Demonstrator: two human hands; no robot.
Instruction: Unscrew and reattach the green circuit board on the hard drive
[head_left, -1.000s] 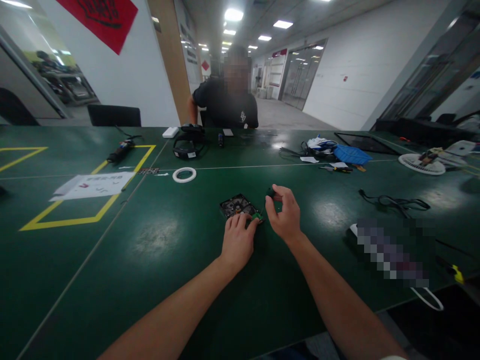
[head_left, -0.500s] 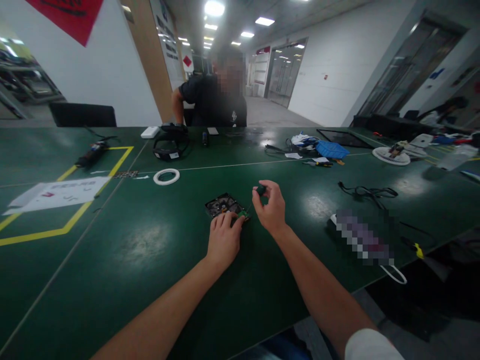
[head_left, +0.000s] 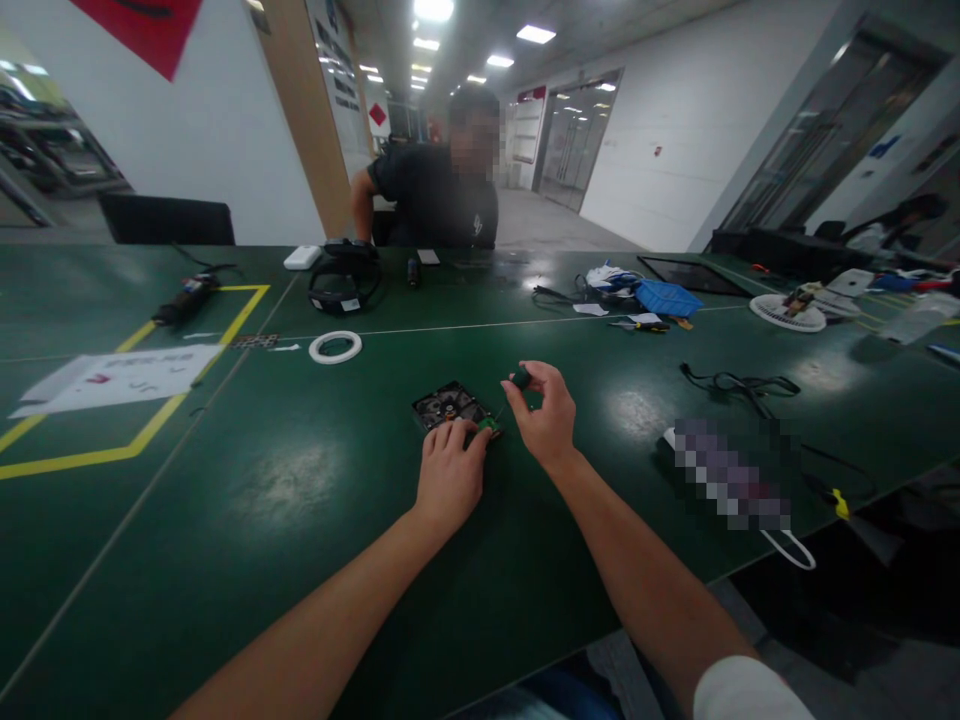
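A black, square, fan-like device (head_left: pixel 445 402) lies on the green table, with a small green circuit board (head_left: pixel 488 425) at its right corner. My left hand (head_left: pixel 451 474) grips its near edge, fingers curled over the rim and the thumb by the board; these fingers hide part of the device. To the right, my right hand (head_left: pixel 549 411) pinches the dark handle of a small screwdriver (head_left: pixel 520 378). Its thin shaft slants down and left toward the board; whether the tip touches cannot be made out.
A white ring (head_left: pixel 335 347) lies beyond on the left, near a sheet of paper (head_left: pixel 120 378). At right are a black cable (head_left: pixel 739 382) and a blurred-out object (head_left: pixel 727 475). Farther back sits a blue basket (head_left: pixel 667 298). A person (head_left: pixel 435 190) sits across the table.
The view has shifted slightly. Both hands keep nearly the same pose, with the screwdriver still at the device's right corner.
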